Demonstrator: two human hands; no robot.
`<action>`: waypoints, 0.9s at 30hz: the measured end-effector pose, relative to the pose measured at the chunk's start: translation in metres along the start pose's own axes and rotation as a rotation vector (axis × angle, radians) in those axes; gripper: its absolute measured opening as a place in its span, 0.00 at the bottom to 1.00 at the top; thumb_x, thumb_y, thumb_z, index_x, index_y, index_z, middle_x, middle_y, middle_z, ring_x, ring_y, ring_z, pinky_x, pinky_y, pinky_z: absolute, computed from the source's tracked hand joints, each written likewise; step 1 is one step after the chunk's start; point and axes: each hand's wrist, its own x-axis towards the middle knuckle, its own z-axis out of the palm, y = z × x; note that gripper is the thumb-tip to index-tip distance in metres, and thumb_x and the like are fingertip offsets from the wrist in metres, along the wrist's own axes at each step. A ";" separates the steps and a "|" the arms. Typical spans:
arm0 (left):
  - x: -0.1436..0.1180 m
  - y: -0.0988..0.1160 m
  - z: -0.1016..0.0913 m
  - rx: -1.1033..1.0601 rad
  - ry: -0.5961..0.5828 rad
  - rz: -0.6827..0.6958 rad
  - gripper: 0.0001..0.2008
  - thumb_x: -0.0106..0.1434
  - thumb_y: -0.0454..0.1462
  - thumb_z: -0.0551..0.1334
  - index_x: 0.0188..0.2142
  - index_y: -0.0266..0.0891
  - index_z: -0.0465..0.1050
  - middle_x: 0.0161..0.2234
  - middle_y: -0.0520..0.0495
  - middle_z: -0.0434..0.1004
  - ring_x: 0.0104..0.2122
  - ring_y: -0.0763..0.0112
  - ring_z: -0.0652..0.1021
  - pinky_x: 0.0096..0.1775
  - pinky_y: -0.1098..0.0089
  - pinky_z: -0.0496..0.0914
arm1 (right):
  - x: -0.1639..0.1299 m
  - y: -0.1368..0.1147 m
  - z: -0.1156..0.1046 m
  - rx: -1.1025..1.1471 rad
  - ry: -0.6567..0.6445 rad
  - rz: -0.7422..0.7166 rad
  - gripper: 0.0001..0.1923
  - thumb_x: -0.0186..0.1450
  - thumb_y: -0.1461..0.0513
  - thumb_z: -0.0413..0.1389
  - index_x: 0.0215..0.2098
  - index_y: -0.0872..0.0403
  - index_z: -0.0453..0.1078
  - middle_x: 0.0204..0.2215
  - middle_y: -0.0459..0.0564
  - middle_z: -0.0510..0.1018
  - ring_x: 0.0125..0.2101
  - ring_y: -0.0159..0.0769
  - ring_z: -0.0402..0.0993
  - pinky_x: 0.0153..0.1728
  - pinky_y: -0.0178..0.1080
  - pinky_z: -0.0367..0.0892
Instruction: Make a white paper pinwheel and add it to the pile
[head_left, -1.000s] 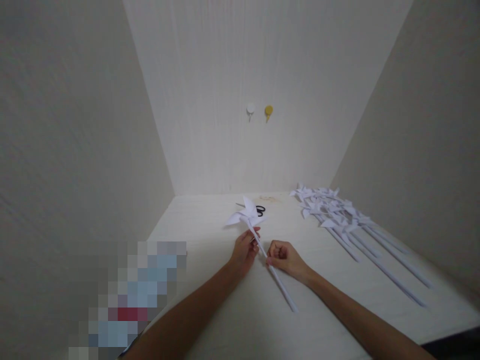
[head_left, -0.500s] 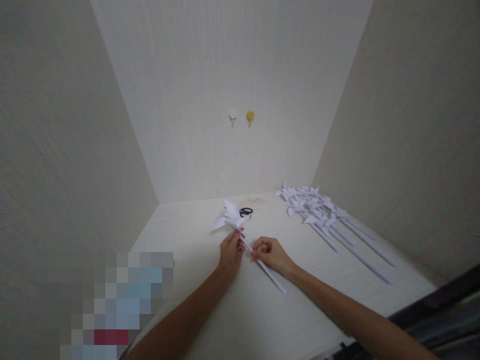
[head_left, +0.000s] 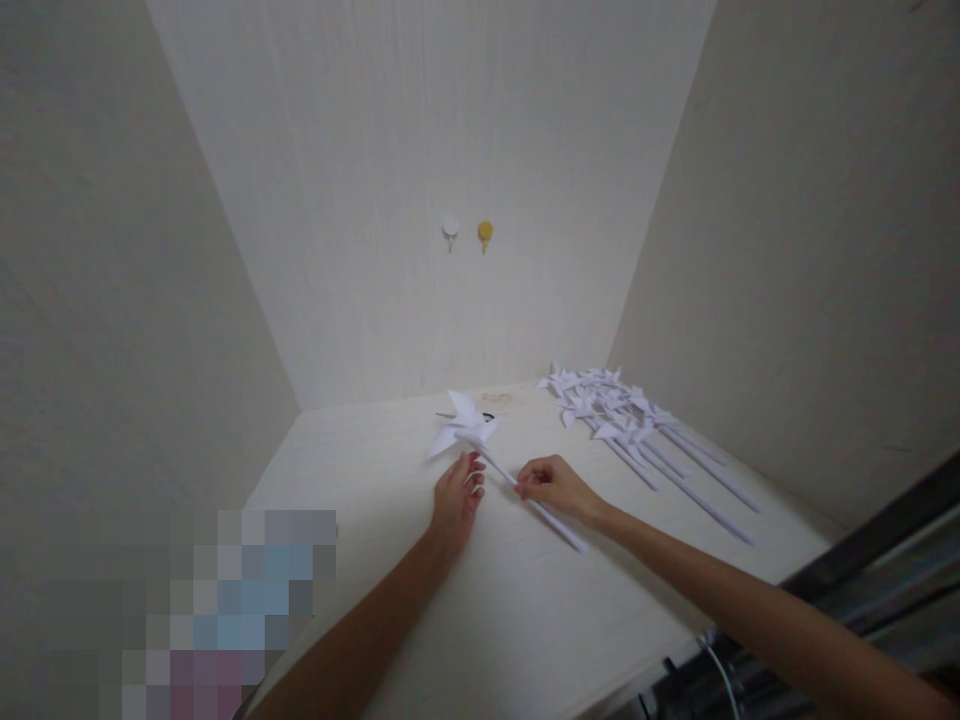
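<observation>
A white paper pinwheel (head_left: 463,425) on a white stick slants across the middle, its head far left and its tail toward me at the right. My right hand (head_left: 553,487) pinches the stick about midway, thumb against fingertips. Just left of the stick, below the pinwheel's head, is my left hand (head_left: 457,497). Its fingers are loosely curled and apart, with nothing visible between them. Behind the paper blades, scissors (head_left: 489,417) are mostly hidden; part of a black handle shows.
Several finished white pinwheels (head_left: 630,420) lie in a pile at the right of the white tabletop (head_left: 360,450). A white hook (head_left: 450,229) and a yellow hook (head_left: 485,232) are on the back wall. Dark metal rails (head_left: 885,560) run at lower right.
My left hand has let go of the stick below the pinwheel's head. My right hand, still pinching the stick, has shifted slightly right. The view has turned a little, and the blades cover more of the scissors.
</observation>
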 end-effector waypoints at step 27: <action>0.001 0.001 -0.002 0.021 -0.022 -0.067 0.04 0.48 0.31 0.61 0.26 0.31 0.71 0.22 0.50 0.70 0.20 0.83 0.69 0.20 0.82 0.61 | -0.057 0.057 -0.116 -0.949 0.281 0.070 0.13 0.55 0.63 0.47 0.21 0.58 0.72 0.24 0.55 0.77 0.26 0.39 0.70 0.27 0.35 0.58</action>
